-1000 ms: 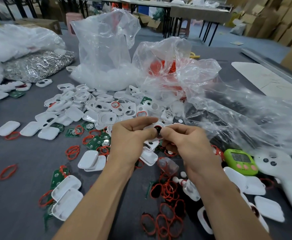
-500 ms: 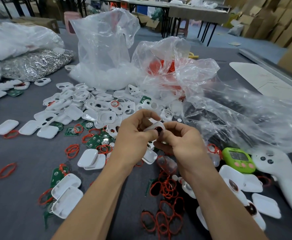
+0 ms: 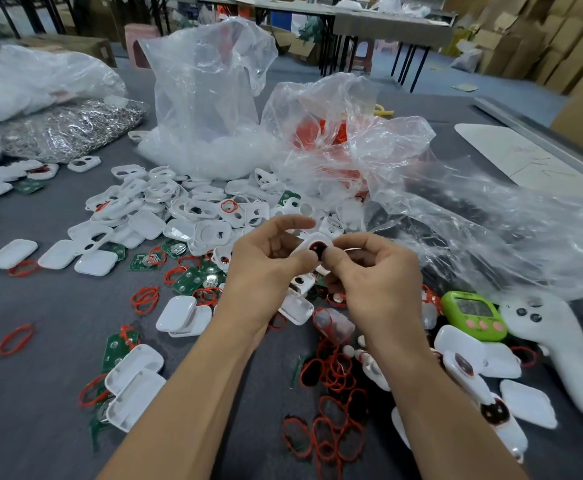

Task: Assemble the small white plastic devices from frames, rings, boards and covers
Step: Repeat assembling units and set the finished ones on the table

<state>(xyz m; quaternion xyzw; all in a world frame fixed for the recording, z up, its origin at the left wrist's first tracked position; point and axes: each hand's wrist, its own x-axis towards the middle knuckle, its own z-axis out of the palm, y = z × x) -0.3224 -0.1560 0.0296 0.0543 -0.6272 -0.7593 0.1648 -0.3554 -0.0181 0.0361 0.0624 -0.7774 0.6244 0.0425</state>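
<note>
Above the grey table, my left hand [image 3: 265, 271] and my right hand [image 3: 373, 275] both pinch one small white frame [image 3: 312, 244] that has a red ring seated in its round opening. The left thumb and curled fingers hold its left edge; the right thumb and forefinger press at the ring. A heap of white frames [image 3: 193, 209] lies behind the hands. Green boards [image 3: 189, 280], loose red rings [image 3: 331, 372] and white covers [image 3: 175, 313] are scattered around and below my hands.
Clear plastic bags [image 3: 210, 98] of white and red parts stand at the back, another crumpled bag [image 3: 490, 230] lies to the right. A green timer [image 3: 473, 315] and a white controller [image 3: 553, 344] rest at right. A bag of metal parts [image 3: 71, 128] sits far left.
Both hands stayed at the same spot with the frame between them. The left forefinger has lifted off the frame and the right fingers have shifted on the ring.
</note>
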